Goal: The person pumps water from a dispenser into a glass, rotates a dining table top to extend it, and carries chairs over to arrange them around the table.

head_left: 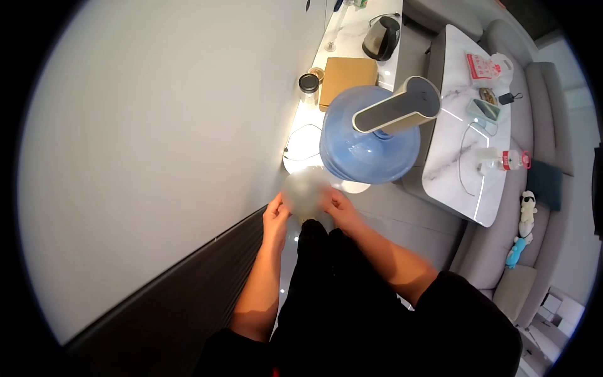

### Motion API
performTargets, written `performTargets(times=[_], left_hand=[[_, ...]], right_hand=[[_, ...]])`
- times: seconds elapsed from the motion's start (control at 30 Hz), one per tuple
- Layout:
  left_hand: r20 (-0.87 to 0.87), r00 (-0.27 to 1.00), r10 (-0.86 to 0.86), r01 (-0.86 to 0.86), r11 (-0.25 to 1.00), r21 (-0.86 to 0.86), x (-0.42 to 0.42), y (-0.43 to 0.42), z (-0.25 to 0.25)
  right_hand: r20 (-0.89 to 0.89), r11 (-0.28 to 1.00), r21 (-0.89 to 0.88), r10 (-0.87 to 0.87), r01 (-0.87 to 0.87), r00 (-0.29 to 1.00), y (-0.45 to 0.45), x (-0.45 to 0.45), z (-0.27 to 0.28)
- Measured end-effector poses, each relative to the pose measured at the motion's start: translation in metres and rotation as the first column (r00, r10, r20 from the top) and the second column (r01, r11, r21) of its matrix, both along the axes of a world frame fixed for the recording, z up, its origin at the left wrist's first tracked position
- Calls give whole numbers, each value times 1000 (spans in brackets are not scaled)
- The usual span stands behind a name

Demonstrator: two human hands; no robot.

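Both hands are out in front of my body at waist height, one at each side of a blurred greyish patch [304,193]. Whatever lies in that patch is too smeared to name. The fingers of my left hand [275,217] are curled closed at its left edge. At the right edge my right hand [337,206] has its fingers and thumb pressed together. Just beyond my hands stands a large blue water jug [361,154] with a grey-and-white pump [402,107] on top.
A lit white counter [300,135] runs along the wall, carrying a black-lidded jar [308,88], a brown box [345,78] and a kettle [380,39]. To the right, a marble-topped table [455,160] holds a plastic bottle [505,161] and a phone [485,110]. Behind it is a grey sofa [487,261].
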State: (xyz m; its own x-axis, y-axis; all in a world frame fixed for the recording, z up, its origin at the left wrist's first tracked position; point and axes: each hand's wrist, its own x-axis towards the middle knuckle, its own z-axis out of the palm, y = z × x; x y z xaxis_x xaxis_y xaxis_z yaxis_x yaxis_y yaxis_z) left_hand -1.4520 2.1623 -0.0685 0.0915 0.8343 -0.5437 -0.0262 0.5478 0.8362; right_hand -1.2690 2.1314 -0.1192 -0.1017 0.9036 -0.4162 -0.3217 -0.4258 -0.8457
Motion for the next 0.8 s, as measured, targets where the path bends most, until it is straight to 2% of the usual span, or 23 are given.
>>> performTargets(times=[0.07,0.13,0.2,0.23,0.3,0.33,0.4,0.43,0.5,0.53,0.57,0.63,0.67,0.73,0.77,0.8], left_hand=[[200,961,193,-158,971,-179,4,16,-38],[213,959,189,-149,970,-190,11,41,-72],[95,976,195,-165,953,-254,20,71,-95],[95,975,201,-172,953,-250,24,84,-112],[-62,990,130,-141,963,-228,28,110,-146],[-63,989,136,-147,963,-227,25,119,-178],[-36,999,-7,5,998,-66,21,134,-238],[-222,973,-58,60,998,6,28,138,-222],[-190,981,-47,46,999,-12,34,145,-229],[-158,987,-41,37,999,-32,35,148,-235],[-158,987,-39,35,999,-27,36,150,-239],[-371,926,-73,85,996,16,37,154,-255],[-372,926,-68,82,996,22,40,157,-251],[-279,960,16,-36,997,-68,46,155,-234],[-284,959,13,-35,997,-70,45,152,-238],[-204,978,53,-68,995,-68,43,147,-240]], right_hand=[[57,999,7,-38,37,998,14,-13,-54],[120,997,26,-69,66,990,31,-19,-93],[334,999,-24,-27,37,942,56,-24,-114],[332,999,-20,-21,29,943,66,-27,-129],[362,980,-74,-148,187,920,85,-33,-154],[360,981,-74,-143,181,922,91,-36,-172],[368,964,-140,-160,225,916,100,-39,-209],[367,965,-143,-154,219,917,103,-41,-213],[394,943,-214,-155,254,906,115,-42,-209],[394,945,-208,-155,252,906,117,-44,-222],[454,953,-130,-187,273,871,117,-46,-233],[507,958,-40,-225,284,832,124,-49,-245],[523,954,-47,-227,295,821,127,-52,-247],[538,950,-62,-226,305,812,130,-54,-246],[568,956,-104,-171,276,805,133,-52,-241],[596,956,-147,-121,256,793,134,-49,-235]])
